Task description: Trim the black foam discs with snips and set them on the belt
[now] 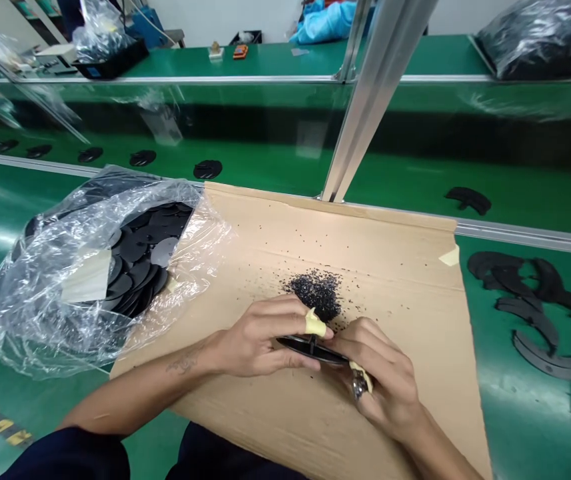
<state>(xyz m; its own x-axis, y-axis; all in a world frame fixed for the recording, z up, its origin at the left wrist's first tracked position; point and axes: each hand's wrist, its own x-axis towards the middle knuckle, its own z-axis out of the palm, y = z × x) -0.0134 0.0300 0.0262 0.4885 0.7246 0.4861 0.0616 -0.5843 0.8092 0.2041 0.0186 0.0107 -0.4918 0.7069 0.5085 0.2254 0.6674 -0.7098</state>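
Between my two hands, tilted nearly edge-on, is a black plastic disc (305, 346) with a small raised post on it. My left hand (270, 337) grips its left side, thumb below and fingers above, with yellow tape round one fingertip. At the disc's right edge my right hand (385, 373) is closed on it; it also has yellow tape on a finger. A shiny metal piece (359, 385) shows at the right fingers, and I cannot tell what it is. Just beyond the hands lies a heap of tiny black bits (318, 291) on the cardboard sheet (275, 420).
A clear plastic bag (40, 293) full of black discs (138, 273) stands at the left. Several curved black parts (535, 303) lie on the green table at right. Behind an aluminium post (365, 100), a green belt (275, 153) carries spaced discs and a curved part (469, 199).
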